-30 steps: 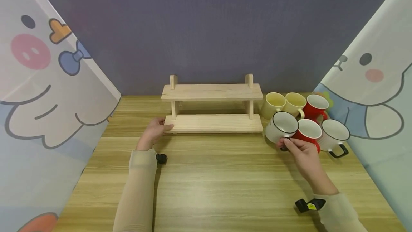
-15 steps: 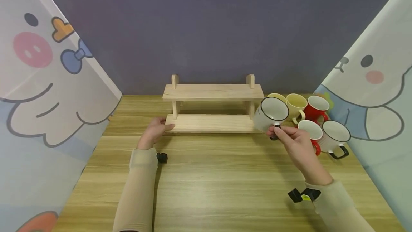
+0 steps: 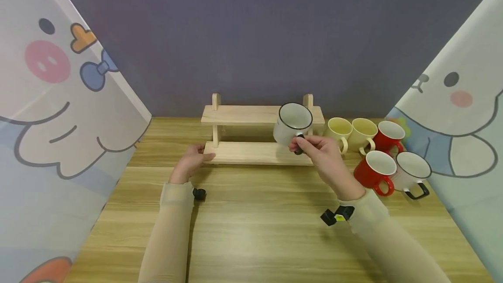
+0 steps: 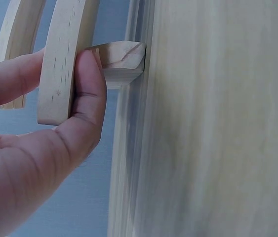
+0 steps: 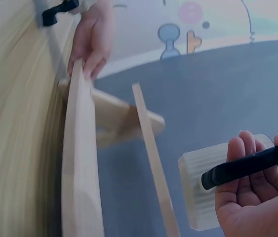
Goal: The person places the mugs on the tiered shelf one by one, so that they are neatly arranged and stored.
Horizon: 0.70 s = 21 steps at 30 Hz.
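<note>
My right hand (image 3: 324, 156) pinches the black handle (image 5: 242, 168) of a white mug (image 3: 288, 128) with a black rim. The mug is held up in front of the right part of a two-tier wooden shelf (image 3: 243, 152), overlapping its upper board in the head view. In the right wrist view the ribbed side of the mug shows beside my fingers (image 5: 235, 148). At the shelf's left end my left hand (image 3: 190, 163) grips the lower board (image 4: 59, 74), thumb on one face and fingers on the other.
Right of the shelf stand two yellow mugs (image 3: 363, 132), two red mugs (image 3: 375, 169) and another white mug (image 3: 410, 171) with a black handle. A dark wall (image 3: 251, 43) rises behind the wooden table (image 3: 255, 222), with cartoon-printed panels (image 3: 459, 112) on both sides.
My right hand has lifted the white mug from among the other mugs and carried it left to the front of the shelf. My left hand stays on the lower board.
</note>
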{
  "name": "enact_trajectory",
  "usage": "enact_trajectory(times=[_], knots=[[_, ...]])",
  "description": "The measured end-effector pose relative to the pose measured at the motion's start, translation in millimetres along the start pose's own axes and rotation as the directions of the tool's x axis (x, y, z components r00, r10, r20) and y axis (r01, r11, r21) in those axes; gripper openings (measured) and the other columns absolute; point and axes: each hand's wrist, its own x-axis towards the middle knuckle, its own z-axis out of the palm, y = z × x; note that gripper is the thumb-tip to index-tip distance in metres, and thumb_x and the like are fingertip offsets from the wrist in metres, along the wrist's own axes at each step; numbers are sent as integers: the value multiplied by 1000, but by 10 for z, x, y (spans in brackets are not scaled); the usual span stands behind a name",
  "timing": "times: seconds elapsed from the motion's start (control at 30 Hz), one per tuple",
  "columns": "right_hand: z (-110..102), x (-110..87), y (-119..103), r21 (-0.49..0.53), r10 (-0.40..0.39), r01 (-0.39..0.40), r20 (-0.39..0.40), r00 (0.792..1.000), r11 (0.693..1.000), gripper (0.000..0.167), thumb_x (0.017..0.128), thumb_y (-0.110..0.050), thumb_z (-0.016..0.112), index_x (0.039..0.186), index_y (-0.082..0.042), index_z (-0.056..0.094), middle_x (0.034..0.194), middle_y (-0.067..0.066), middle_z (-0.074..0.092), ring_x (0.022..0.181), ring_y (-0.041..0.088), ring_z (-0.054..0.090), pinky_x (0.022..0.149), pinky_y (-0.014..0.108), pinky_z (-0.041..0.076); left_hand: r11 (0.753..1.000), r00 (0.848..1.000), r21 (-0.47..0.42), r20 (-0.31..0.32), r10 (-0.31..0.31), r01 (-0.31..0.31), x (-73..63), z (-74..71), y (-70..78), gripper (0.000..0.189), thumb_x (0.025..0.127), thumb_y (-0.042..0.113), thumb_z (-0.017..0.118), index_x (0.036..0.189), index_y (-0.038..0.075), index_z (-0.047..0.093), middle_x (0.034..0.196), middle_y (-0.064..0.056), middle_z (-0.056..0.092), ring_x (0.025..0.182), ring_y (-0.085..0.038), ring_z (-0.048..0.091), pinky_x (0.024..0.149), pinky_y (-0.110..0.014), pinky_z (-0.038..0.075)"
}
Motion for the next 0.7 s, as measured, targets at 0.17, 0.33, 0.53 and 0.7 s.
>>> enact_trajectory(times=[0.17,0.33,0.53,0.7], knots=[[311,219,-33,51,9,-10,25,1000,999,27,103,-4,62,111,22,65,92,10,74,88,19,70,86,33,54,1000,1000,13,-5,7,-7,6,2,-16,65,101,5,63,149,-19,27,139,-31,46,114,-33,55,96,-45,49],[586,437,-40,81,21,-25,46,999,996,27,103,-5,62,111,20,66,93,13,73,89,21,69,89,38,54,1000,1000,23,-8,10,-10,5,-6,-24,65,101,5,64,150,-18,27,138,-30,47,115,-33,55,95,-43,50],[881,655,-31,40,51,-53,44,998,998,25,102,-12,66,104,12,74,94,14,74,93,24,68,90,43,52,999,1000,32,-13,5,-4,10,-4,-27,65,101,6,64,150,-17,27,138,-30,47,114,-33,55,94,-42,50],[1096,822,1,-28,53,-52,22,998,998,23,101,-16,69,97,5,78,91,12,74,94,23,66,85,39,50,999,1000,36,-16,5,-5,-3,-6,-34,66,101,7,65,150,-17,27,138,-29,47,114,-33,55,95,-44,49]])
